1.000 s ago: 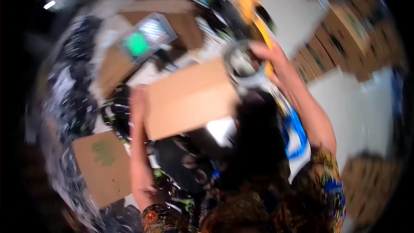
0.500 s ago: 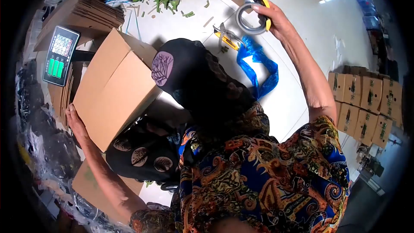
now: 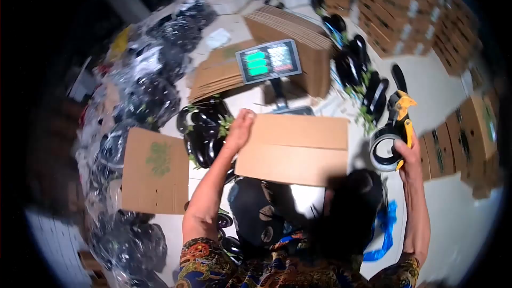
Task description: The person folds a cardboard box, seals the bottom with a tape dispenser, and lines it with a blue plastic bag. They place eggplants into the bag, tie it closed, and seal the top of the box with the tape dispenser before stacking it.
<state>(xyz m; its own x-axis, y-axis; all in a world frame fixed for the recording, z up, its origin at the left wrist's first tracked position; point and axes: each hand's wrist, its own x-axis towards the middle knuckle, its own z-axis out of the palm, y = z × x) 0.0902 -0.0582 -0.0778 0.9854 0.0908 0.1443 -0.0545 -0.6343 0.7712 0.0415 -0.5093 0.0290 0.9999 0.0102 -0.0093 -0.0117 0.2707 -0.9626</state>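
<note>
A brown cardboard box (image 3: pixel 290 149) lies in front of my knees with a closed flap side facing up. My left hand (image 3: pixel 240 132) grips its upper left corner, the fingers bent over the edge. Off to the right, my right hand (image 3: pixel 409 154) is wrapped round a yellow and black tape dispenser (image 3: pixel 406 127) carrying a roll of tape. The dispenser is held up, apart from the box. Behind the box stands a weighing scale (image 3: pixel 268 62) with a lit green display. Several eggplants (image 3: pixel 205 128) lie just left of my left hand.
Flattened cardboard (image 3: pixel 290 29) is stacked behind the scale. Printed cartons (image 3: pixel 394 10) are piled at the back right. Dark plastic-wrapped bundles (image 3: pixel 154 96) line the left. A blue plastic strip (image 3: pixel 386 234) lies by my right knee, and another carton (image 3: pixel 154 170) stands at left.
My view has swung left and up toward the scale. The box has turned from tilted to nearly level before me, my left hand still on it. My right hand keeps hold of the tape dispenser.
</note>
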